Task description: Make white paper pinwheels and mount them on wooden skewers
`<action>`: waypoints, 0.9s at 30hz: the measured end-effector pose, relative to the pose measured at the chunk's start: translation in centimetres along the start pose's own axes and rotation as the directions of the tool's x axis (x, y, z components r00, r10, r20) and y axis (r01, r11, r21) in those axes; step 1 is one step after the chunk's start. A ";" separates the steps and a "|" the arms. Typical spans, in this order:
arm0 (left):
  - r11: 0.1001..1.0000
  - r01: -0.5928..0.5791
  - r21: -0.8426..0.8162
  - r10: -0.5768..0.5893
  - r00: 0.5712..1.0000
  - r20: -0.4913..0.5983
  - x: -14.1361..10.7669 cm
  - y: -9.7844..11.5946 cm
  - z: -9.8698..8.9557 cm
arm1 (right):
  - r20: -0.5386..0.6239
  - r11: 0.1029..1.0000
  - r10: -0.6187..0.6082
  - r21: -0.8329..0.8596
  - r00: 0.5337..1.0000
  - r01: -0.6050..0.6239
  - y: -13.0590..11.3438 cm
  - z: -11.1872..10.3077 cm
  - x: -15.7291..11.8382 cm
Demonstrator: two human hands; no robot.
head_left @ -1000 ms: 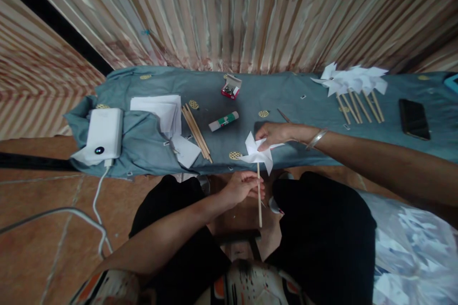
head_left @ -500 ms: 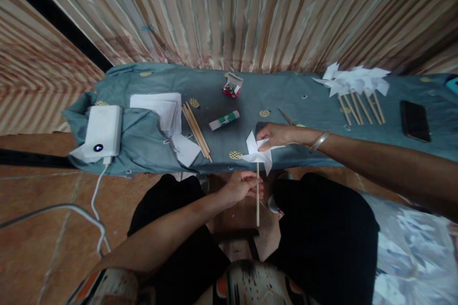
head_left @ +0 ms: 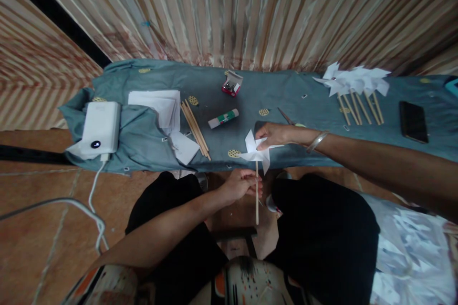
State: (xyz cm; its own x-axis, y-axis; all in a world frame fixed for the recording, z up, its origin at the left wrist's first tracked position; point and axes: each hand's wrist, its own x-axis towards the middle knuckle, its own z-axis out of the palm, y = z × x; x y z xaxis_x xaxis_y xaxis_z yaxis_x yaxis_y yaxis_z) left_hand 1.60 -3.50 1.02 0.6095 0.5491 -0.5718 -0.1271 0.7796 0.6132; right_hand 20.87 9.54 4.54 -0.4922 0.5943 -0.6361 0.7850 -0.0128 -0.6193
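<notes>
If your left hand [head_left: 238,185] lets the pale, round wooden stick [head_left: 256,209] tilt while your right hand [head_left: 274,134] presses, the white four-bladed paper pinwheel [head_left: 255,155] could skew or tear near its middle. Too firm a pinch could also crease the blade under your fingers, and a loose left grip might let the stick roll, since its lower end has nothing beneath it.

Your pinwheel lies at the counter's [head_left: 246,97] near edge, around the middle of its length, with the stick reaching past that edge. Its blades spread out in pointed folds, one towards the far edge and one towards you; your right fingers partly cover the centre, so you can't tell whether a pin sits there. Your left grip is closed lightly around the stick, and your right is pinching the paper. Nearby are a green-and-white glue stick [head_left: 223,118] and a small open red box of metal pins [head_left: 232,85].
</notes>
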 end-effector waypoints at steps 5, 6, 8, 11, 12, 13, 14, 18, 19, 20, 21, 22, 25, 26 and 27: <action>1.000 -0.008 -0.027 0.008 1.000 -0.016 0.1 -0.2 0.3 | -0.018 1.000 0.024 0.004 1.000 -0.024 0.1 0.3 0.2; 0.999 -0.009 -0.034 0.008 1.000 -0.016 0.1 -0.3 0.3 | -0.022 1.000 0.028 0.001 0.999 -0.028 0.1 0.3 0.2; 0.999 -0.012 -0.042 0.012 1.000 -0.006 0.2 -0.5 0.5 | -0.025 0.999 0.033 -0.008 0.999 -0.033 0.0 0.3 0.2; 0.998 -0.029 -0.056 0.030 1.000 0.007 0.2 -0.7 0.6 | -0.028 0.999 0.041 -0.024 0.999 -0.041 -0.3 0.2 0.1; 0.997 -0.035 -0.062 0.036 0.999 0.011 0.3 -0.8 0.6 | -0.029 0.999 0.045 -0.029 0.999 -0.046 -0.4 0.2 0.1; 0.997 -0.039 -0.068 0.040 0.999 0.015 0.3 -0.8 0.6 | -0.030 0.998 0.049 -0.033 0.998 -0.050 -0.5 0.2 0.0; 0.997 -0.040 -0.073 0.041 0.999 0.017 0.4 -0.9 0.6 | -0.031 0.998 0.052 -0.037 0.998 -0.053 -0.6 0.2 0.0; 0.996 -0.033 -0.086 0.034 0.999 0.010 0.5 -0.9 0.8 | -0.026 0.997 0.060 -0.054 0.998 -0.061 -1.2 0.0 -0.2; 0.996 -0.031 -0.088 0.032 0.999 0.007 0.6 -0.9 0.8 | -0.023 0.996 0.062 -0.058 0.998 -0.063 -1.3 0.0 -0.3; 0.995 -0.030 -0.090 0.030 1.000 0.004 0.6 -0.9 0.9 | -0.021 0.996 0.064 -0.061 0.998 -0.065 -1.3 0.0 -0.3; 0.996 -0.029 -0.089 0.029 1.000 0.002 0.7 -0.9 0.9 | -0.019 0.996 0.066 -0.063 0.998 -0.067 -1.4 -0.1 -0.3; 0.996 -0.028 -0.089 0.028 1.000 0.000 0.7 -0.9 1.0 | -0.018 0.996 0.068 -0.065 0.998 -0.069 -1.5 -0.1 -0.3; 0.995 -0.032 -0.090 0.032 0.999 0.005 0.8 -0.9 1.0 | -0.020 0.995 0.075 -0.064 0.997 -0.076 -1.6 0.0 -0.3; 0.995 -0.035 -0.092 0.036 0.999 0.009 0.8 -0.9 1.0 | -0.021 0.995 0.078 -0.064 0.997 -0.080 -1.7 0.0 -0.3; 0.995 -0.036 -0.093 0.038 0.999 0.014 0.8 -1.0 1.0 | -0.023 0.995 0.082 -0.063 0.996 -0.083 -1.7 0.0 -0.4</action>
State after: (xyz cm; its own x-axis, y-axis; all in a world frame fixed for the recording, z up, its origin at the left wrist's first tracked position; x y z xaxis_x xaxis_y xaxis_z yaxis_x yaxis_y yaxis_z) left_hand 3.00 -4.14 0.54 0.6151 0.5740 -0.5405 -0.2211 0.7836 0.5806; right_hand 19.70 9.34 5.87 -0.4172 0.6098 -0.6738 0.8453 -0.0119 -0.5341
